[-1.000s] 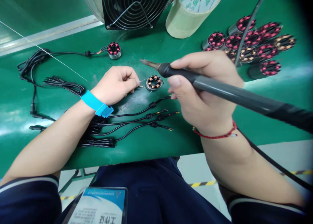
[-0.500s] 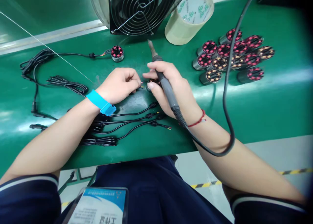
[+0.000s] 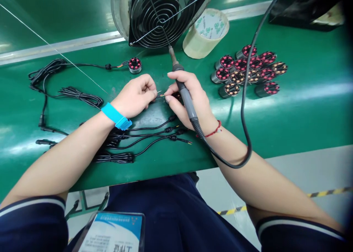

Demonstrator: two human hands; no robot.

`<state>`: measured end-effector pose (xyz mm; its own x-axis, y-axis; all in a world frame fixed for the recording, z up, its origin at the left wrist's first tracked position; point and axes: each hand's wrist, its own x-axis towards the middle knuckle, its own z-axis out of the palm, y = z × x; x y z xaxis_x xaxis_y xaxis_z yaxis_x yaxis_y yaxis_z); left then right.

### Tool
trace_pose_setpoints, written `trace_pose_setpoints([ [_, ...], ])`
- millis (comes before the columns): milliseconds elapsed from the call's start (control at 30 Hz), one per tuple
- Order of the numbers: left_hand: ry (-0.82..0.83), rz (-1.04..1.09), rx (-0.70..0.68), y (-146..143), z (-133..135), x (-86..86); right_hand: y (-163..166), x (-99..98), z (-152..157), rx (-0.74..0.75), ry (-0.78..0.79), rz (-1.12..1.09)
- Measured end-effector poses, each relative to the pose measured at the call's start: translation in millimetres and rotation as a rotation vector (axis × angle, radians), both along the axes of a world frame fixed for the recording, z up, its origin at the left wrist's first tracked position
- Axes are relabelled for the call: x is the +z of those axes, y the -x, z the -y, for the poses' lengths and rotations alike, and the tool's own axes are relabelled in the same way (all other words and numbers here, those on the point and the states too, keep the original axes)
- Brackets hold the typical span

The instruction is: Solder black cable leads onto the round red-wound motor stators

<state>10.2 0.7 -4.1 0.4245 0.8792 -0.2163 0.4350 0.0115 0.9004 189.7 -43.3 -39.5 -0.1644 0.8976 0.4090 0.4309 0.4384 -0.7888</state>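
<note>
Lowered since before, right hand grips soldering iron, left hand pinches wire over green bench.

Green marks on the tape roll and badge print (both blurred) are unreadable.

Black fan and tape roll at far edge of green worktop; cluster of wound stators right, bundled black cables left.
</note>
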Motion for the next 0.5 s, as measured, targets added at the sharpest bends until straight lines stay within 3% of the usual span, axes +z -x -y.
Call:
trace_pose_setpoints([
  [267, -0.027, 0.018, -0.058, 1.8, 3.8, 7.5, 3.2, -1.7, -5.1, 0.039, -0.018, -0.101],
  [500, -0.181, 0.048, -0.131, 4.2, 1.6, -0.8, 3.3, -1.2, -4.4, 0.059, 0.034, -0.173],
])
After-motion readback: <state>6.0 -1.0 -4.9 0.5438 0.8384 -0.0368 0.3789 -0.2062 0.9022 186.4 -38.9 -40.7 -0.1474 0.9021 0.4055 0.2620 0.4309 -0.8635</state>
